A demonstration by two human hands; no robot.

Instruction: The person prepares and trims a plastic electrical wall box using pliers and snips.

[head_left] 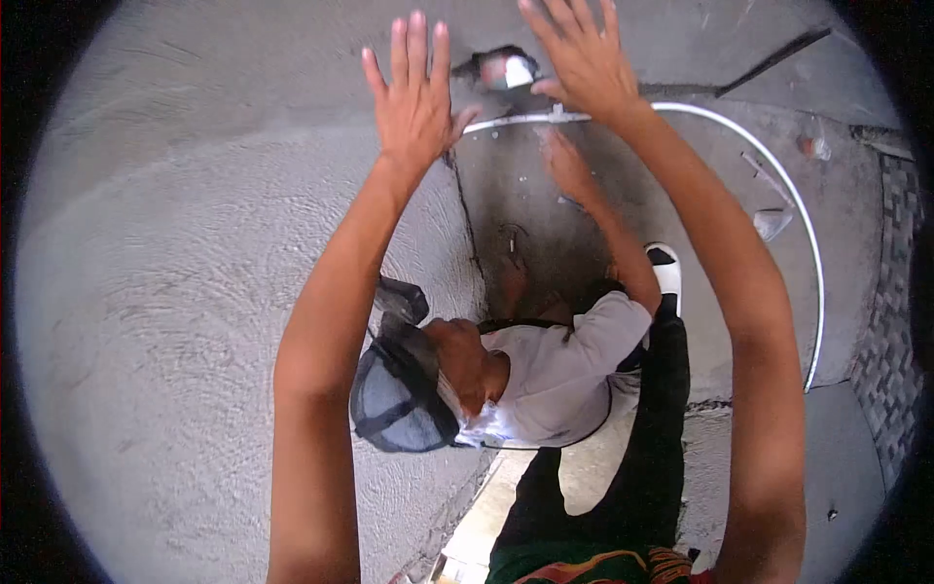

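Note:
Both my arms stretch up through the view with nothing in the hands. My left hand (413, 109) is open, its fingers spread in front of the grey plastered wall (175, 234). My right hand (590, 70) is also open, palm away from me, fingers apart. Between the two hands shows a ragged hole (494, 70) with something white and red inside. A thin white pipe (516, 121) passes just below the hands and bends down at the right. On it, near my right wrist, sits a small white fitting (556, 113).
A co-worker in a grey cap (399, 389) and light shirt (555, 370) crouches below my hands, one hand (562, 161) reaching toward the pipe. A clear plastic bag (772, 224) lies right, inside the pipe's curve. A dark groove (773, 60) runs at upper right. Patterned tiles (887, 321) edge the right side.

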